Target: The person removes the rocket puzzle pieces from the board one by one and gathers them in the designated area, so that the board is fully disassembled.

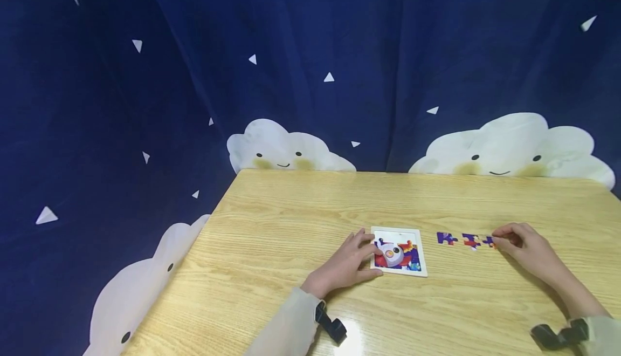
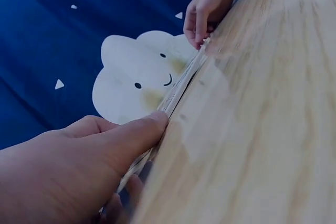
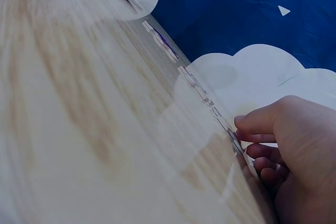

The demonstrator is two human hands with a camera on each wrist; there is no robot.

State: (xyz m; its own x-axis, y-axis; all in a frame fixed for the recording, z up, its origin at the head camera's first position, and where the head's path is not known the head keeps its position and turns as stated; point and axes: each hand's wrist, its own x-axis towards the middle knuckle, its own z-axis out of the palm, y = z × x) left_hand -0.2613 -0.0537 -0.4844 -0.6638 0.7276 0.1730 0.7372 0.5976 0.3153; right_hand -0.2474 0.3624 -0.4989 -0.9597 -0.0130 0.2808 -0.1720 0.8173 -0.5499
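In the head view, a square jigsaw puzzle (image 1: 395,253) with a white border and a colourful cartoon picture lies on the wooden table. My left hand (image 1: 346,264) rests on its left side, fingers spread over the border and picture and the thumb near the lower left corner. To the right, loose puzzle pieces lie in a row: a purple piece (image 1: 444,238), then a red and purple piece (image 1: 469,240). At the row's right end my right hand (image 1: 529,251) pinches another puzzle piece (image 1: 489,241) between thumb and fingertips. The right wrist view shows these pieces edge-on.
The wooden table (image 1: 271,216) reaches back to a dark blue curtain (image 1: 301,32) with white triangles and smiling clouds. Each wrist wears a black strap (image 1: 331,323) with a camera mount.
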